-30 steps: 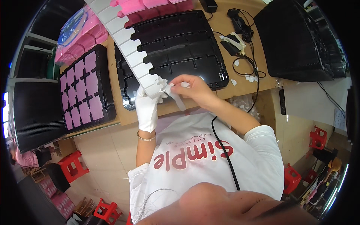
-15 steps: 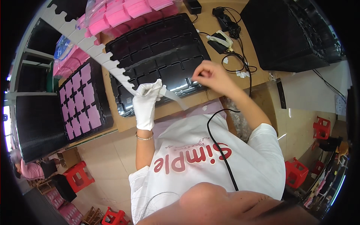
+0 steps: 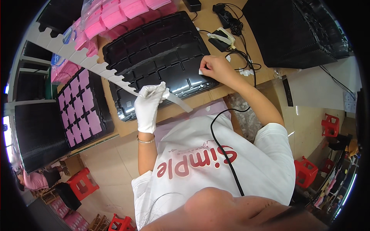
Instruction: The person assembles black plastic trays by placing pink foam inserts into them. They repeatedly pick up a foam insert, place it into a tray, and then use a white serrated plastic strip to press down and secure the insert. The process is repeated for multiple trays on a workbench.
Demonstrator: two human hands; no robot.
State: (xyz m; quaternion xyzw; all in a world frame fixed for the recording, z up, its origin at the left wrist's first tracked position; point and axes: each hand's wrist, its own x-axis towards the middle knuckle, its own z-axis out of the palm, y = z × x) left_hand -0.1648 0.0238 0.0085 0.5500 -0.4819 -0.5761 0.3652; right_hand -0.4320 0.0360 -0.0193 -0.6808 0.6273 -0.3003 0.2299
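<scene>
My left hand, in a white glove, pinches a long pale strip with a notched edge. The strip runs up to the far left, and its short tail hangs out on the right of the glove. My bare right hand is closed at the right end of a black plastic tray. A small white piece shows at its fingertips, against the tray's near right part. Whether the piece touches the tray, I cannot tell. The tray lies on the brown table under the strip, with moulded compartments and ridges.
Pink packs lie behind the tray. Stacked black trays with pink pads stand at left; a tall stack of black trays stands at right. Cables and an adapter lie between. A black cable crosses my shirt. Red stools stand on the floor.
My right hand has moved slightly away from me, over the tray's right end, and the white piece at its fingertips now shows. My left hand still holds the strip. The view has shifted a little.
</scene>
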